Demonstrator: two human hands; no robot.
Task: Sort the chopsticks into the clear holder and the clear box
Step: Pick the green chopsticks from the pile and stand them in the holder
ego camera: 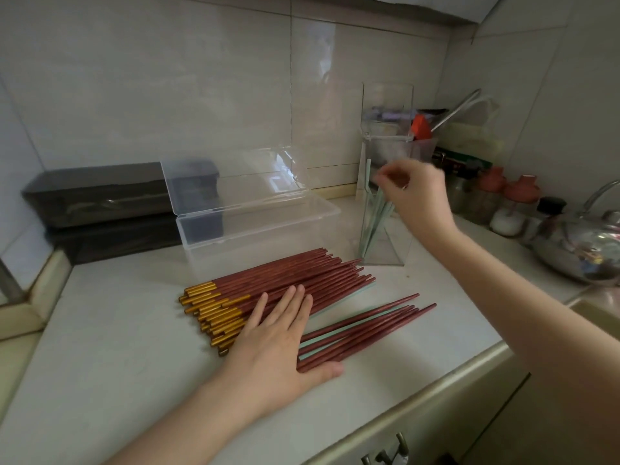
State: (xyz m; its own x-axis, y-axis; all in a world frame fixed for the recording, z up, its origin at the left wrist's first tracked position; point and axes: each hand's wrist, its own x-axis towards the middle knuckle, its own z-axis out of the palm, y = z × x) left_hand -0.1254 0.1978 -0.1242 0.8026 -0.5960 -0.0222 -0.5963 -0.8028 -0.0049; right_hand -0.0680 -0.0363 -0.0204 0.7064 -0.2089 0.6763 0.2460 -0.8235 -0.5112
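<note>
**Two heaps of chopsticks on the counter, a few pale ones in the holder**

Many red-brown chopsticks (pixel 285 280) with gold ends lie in a fanned heap on the white counter (pixel 117 347), just in front of the clear box (pixel 261 229). The box stands open with its lid (pixel 235 176) tipped back. A smaller bunch (pixel 396 312) lies just to the right of the heap, with pale green chopsticks (pixel 335 332) mixed in.

The left hand (pixel 278 333) lies flat over both groups, fingers straight and close together and the thumb stretched out along the near side.

The clear holder (pixel 385 250) stands upright to the right of the box. Several pale green sticks (pixel 372 223) lean inside it. The right hand (pixel 416 193) hovers at their tops with its fingers curled. It is blurred, so I cannot tell whether it pinches a stick.

Two dark boxes (pixel 100 196) are stacked at the back left, and a metal kettle (pixel 577 250) sits at the far right.
</note>
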